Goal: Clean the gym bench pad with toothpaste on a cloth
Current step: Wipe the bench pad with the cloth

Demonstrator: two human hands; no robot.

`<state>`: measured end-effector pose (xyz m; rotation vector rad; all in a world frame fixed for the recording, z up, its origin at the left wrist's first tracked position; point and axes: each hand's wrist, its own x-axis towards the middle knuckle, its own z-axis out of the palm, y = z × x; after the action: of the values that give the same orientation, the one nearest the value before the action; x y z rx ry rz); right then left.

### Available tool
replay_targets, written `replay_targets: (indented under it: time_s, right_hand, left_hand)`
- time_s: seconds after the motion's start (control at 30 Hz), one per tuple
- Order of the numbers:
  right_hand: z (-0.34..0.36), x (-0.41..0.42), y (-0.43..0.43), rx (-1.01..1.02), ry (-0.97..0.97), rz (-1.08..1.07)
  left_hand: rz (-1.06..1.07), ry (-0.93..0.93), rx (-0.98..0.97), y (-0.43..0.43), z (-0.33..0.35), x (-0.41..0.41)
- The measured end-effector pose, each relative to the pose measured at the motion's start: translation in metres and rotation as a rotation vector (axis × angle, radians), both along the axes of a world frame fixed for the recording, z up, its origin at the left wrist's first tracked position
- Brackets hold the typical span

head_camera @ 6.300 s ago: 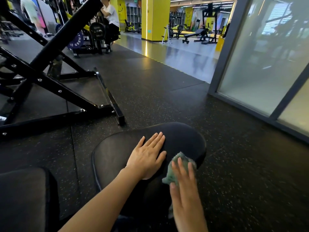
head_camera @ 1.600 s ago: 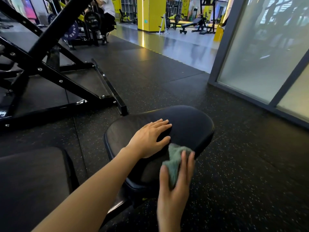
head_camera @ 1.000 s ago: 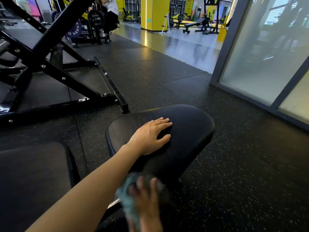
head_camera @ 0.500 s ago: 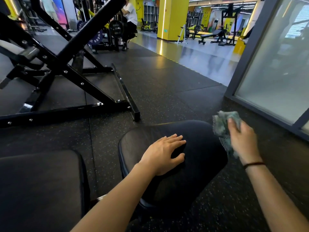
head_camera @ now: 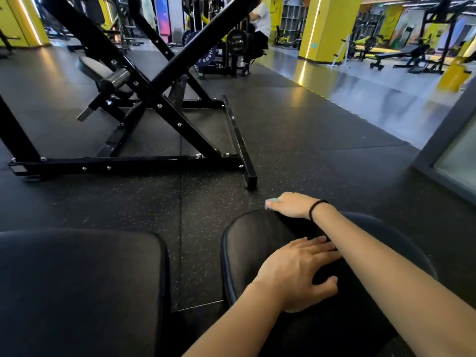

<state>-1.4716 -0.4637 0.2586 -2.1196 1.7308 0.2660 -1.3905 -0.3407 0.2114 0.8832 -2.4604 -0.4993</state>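
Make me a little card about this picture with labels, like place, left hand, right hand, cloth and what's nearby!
Place: a gym with a black speckled floor
Bench pad: black, rounded
Left hand: flat on the bench pad, fingers straight
Right hand: at the pad's far edge, holding the cloth
Cloth: greenish, only a corner peeks out
Wristband: black, on the right wrist
Nearby: second pad on the left, machine frame behind

Indoor light is moderate, brightest far right, where a lit strip on the yellow pillar [head_camera: 313,27] throws a glare streak across the glossy floor [head_camera: 360,94]. The black rubber mat [head_camera: 206,202] and bench pad [head_camera: 252,240] are dim (little surface detail). Wide-angle distortion bows the machine frame [head_camera: 159,104]; the cloth [head_camera: 271,200] looks motion-smeared.
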Motion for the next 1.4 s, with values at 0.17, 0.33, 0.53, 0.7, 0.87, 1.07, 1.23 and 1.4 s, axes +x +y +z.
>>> replay_targets:
  time_s: [0.17, 0.33, 0.53, 0.7, 0.87, 1.07, 1.23, 1.4]
  right_hand:
    - [-0.002, 0.065, -0.003, 0.072, -0.064, 0.286]
    - [-0.009, 0.075, 0.007, 0.078, -0.167, 0.489]
    - [-0.009, -0.005, -0.016, 0.147, -0.201, 0.086]
    - [-0.013, -0.003, -0.019, 0.104, -0.117, 0.064]
    - [0.002, 0.055, 0.012, 0.058, -0.195, 0.346]
    - [-0.004, 0.039, 0.021, -0.001, -0.289, 0.301]
    - [-0.002, 0.016, 0.013, -0.049, -0.072, 0.117]
    - [-0.003, 0.048, 0.018, -0.095, -0.039, 0.24]
  left_hand:
    - [0.039, 0.03, 0.064, 0.0, 0.006, 0.003]
    - [0.065, -0.031, 0.053, 0.002, 0.005, 0.004]
    - [0.005, -0.022, -0.012, -0.001, -0.001, 0.004]
    - [0.017, -0.015, -0.028, -0.001, 0.001, 0.002]
    - [0.047, 0.048, -0.075, 0.006, 0.009, 0.004]
    - [0.177, -0.057, -0.073, 0.033, 0.003, 0.027]
    - [0.24, -0.109, -0.031, 0.054, -0.001, 0.047]
    - [0.237, -0.049, -0.03, 0.056, -0.005, 0.052]
